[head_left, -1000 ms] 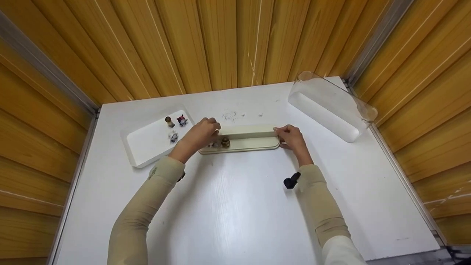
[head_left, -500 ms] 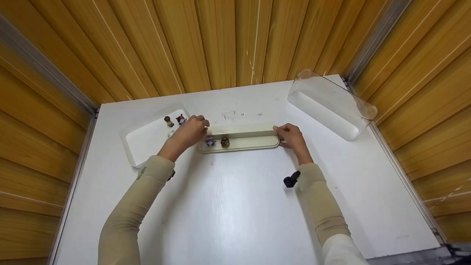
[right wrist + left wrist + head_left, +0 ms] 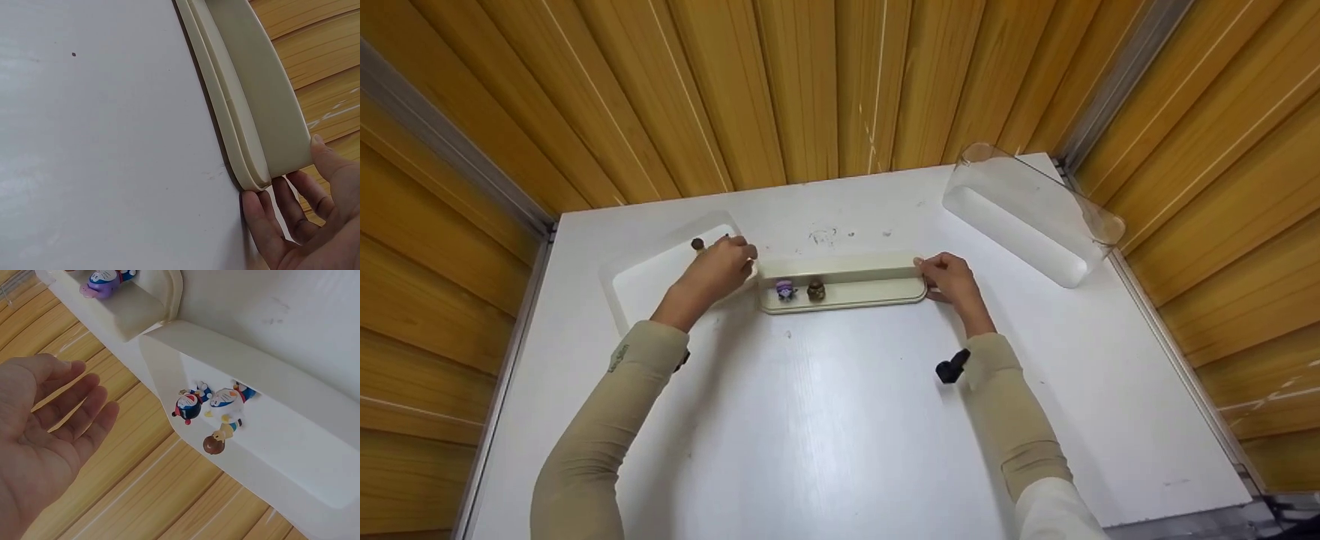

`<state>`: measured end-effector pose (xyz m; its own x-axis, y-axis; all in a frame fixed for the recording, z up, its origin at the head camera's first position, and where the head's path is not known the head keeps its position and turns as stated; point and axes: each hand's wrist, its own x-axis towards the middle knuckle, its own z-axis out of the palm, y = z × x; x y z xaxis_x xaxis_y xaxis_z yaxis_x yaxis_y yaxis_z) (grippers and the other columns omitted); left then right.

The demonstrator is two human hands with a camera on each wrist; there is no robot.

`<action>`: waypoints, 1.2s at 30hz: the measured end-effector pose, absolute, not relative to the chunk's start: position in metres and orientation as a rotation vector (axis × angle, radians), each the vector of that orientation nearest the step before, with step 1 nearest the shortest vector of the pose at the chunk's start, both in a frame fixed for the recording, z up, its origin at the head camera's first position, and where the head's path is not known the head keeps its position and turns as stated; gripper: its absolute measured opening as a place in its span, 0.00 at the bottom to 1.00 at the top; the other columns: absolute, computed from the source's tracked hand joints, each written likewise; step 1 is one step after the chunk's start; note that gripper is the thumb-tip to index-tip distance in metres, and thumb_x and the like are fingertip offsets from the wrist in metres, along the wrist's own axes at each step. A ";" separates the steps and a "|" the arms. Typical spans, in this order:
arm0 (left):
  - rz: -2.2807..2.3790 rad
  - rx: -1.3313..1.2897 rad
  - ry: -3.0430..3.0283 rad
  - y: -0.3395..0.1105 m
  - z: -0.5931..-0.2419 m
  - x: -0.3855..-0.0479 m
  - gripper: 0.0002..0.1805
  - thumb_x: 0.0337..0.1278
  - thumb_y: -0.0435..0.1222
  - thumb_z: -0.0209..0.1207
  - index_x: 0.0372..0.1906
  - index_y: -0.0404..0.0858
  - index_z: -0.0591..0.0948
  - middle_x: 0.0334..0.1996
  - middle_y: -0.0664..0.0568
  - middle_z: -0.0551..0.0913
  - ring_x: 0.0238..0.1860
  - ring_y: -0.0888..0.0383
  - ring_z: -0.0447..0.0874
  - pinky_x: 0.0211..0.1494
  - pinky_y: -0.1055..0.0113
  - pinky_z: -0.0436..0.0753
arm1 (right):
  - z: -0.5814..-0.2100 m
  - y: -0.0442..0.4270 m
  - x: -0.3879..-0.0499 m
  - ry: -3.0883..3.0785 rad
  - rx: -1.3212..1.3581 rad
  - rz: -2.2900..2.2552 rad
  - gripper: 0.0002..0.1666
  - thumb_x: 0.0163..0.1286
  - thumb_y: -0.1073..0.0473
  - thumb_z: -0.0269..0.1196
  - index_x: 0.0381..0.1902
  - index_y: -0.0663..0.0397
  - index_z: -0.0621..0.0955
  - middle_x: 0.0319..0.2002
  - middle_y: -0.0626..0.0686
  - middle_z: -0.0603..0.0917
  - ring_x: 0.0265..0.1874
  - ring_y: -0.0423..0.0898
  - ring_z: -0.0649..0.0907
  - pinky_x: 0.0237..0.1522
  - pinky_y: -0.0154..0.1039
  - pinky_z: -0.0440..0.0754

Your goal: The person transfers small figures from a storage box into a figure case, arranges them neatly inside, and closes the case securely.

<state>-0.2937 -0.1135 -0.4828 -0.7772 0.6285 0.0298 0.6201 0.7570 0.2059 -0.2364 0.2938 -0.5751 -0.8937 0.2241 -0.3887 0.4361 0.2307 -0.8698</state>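
Observation:
My left hand (image 3: 711,270) hovers over the white tray (image 3: 631,289) at the left, its fingers loosely bent and holding nothing. In the left wrist view, three figurines lie in that tray: one in a black and red hat (image 3: 188,406), a white-and-blue one (image 3: 226,399) and a brown-haired one (image 3: 216,440). My right hand (image 3: 955,279) grips the right end of a cream stepped display stand (image 3: 870,292), thumb against its upper step. A purple figurine (image 3: 785,290) and a brown figurine (image 3: 816,290) stand on the lower step, toward the left.
A long clear cover (image 3: 1027,202) over a white base (image 3: 1027,236) lies at the back right of the white table (image 3: 825,420). Wood-patterned walls (image 3: 802,90) rise behind and at both sides.
My left hand has moved left from the stand's left end to above the tray, uncovering the purple figurine. The right hand keeps its place on the stand.

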 end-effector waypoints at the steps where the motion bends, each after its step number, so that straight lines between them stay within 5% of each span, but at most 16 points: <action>1: 0.317 1.017 2.909 -0.116 -0.482 -0.293 0.10 0.66 0.25 0.58 0.48 0.27 0.85 0.45 0.35 0.85 0.49 0.39 0.85 0.50 0.52 0.86 | -0.575 0.294 -0.236 2.321 0.627 -1.731 0.22 0.73 0.42 0.64 0.47 0.56 0.79 0.45 0.55 0.83 0.41 0.44 0.83 0.41 0.37 0.86; 20: 0.284 0.792 2.890 -0.151 -0.477 -0.295 0.11 0.70 0.28 0.56 0.51 0.31 0.84 0.44 0.37 0.85 0.42 0.44 0.85 0.45 0.48 0.85 | -0.574 0.293 -0.237 2.312 0.631 -1.720 0.24 0.73 0.42 0.64 0.51 0.56 0.78 0.45 0.53 0.82 0.42 0.44 0.82 0.41 0.37 0.87; 28: 0.327 0.741 2.902 -0.166 -0.481 -0.304 0.06 0.67 0.26 0.56 0.37 0.30 0.83 0.33 0.41 0.83 0.31 0.50 0.76 0.36 0.53 0.80 | -0.575 0.294 -0.238 2.292 0.648 -1.729 0.24 0.72 0.41 0.65 0.50 0.55 0.78 0.46 0.54 0.82 0.42 0.44 0.82 0.41 0.36 0.86; 36: 0.346 0.636 2.837 -0.178 -0.484 -0.311 0.10 0.70 0.26 0.55 0.50 0.28 0.83 0.45 0.35 0.86 0.39 0.46 0.84 0.45 0.50 0.85 | -0.573 0.293 -0.237 2.287 0.650 -1.732 0.23 0.72 0.42 0.65 0.48 0.54 0.78 0.48 0.56 0.82 0.43 0.46 0.83 0.42 0.37 0.87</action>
